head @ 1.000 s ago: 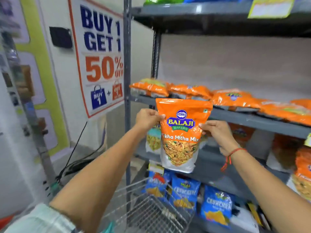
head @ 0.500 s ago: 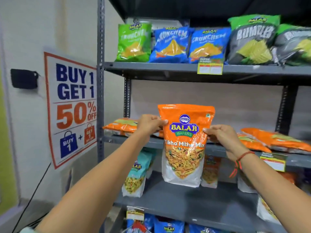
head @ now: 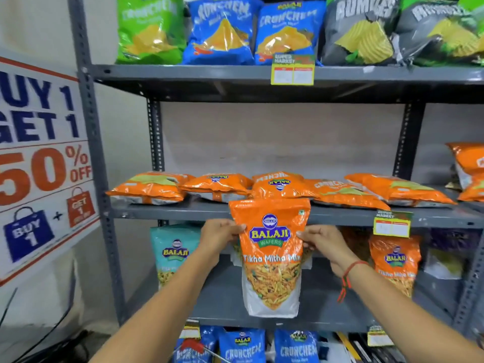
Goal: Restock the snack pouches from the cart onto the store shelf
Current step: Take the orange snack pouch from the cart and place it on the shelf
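- Both hands clamp one orange Balaji Tikha Mitha Mix pouch (head: 271,255): my left hand (head: 218,235) pinches its left edge, my right hand (head: 323,242) its right edge, just below the sealed top.
- Compared with half a second ago, the pouch stands closer to the gray metal shelf (head: 167,213), its top now overlapping the middle shelf's front lip; it hangs upright in front of the level below.
- Since a second ago the wire cart has dropped out of view, and the top row of bags fills the upper frame.
- Orange packs lying flat (head: 146,188) on the middle shelf: I count five in a row, plus another orange one at the far right edge.
- Top shelf: one green Crunchem bag (head: 149,30), two blue Crunchem bags (head: 222,32), two dark Bumpies-style bags (head: 358,32).
- Lower level: one teal Balaji pouch (head: 174,254) left of my hands, one orange Tikha Mitha pouch (head: 395,260) to the right.
- Yellow price tags (head: 292,70): two clearly on shelf lips.
- One "Buy 1 Get 1" sign (head: 42,163) hangs on the left wall.
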